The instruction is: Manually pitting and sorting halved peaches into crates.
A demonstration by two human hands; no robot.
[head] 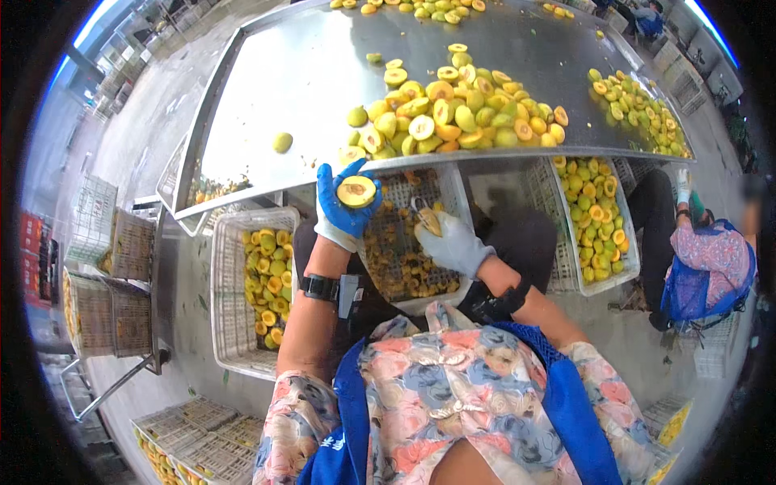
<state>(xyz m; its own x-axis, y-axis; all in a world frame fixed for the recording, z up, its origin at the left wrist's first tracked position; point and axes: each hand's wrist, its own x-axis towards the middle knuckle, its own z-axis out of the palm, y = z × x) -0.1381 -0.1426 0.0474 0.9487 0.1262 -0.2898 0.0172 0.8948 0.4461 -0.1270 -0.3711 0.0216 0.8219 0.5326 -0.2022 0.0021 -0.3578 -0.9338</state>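
Observation:
My left hand (347,206), in a blue-coated glove, holds a halved yellow fruit (356,191) with its cut face up; the stone or its hollow shows brown in the middle. My right hand (451,239), in a pale grey glove, grips a small tool with a metal tip (418,205) and a light handle. Both hands are over a plastic crate (451,182) holding brown and orange scraps, between the knees. Just beyond lies a heap of halved fruit (464,115) on the metal table (291,79). One fruit piece (282,142) sits apart to the left.
A white crate of fruit halves (221,291) stands on the floor at left, another (630,267) at right. Stacked crates (130,242) are farther left, more (194,430) at lower left. A co-worker (706,260) sits at right, near a second fruit heap (642,112). The table has a raised rim.

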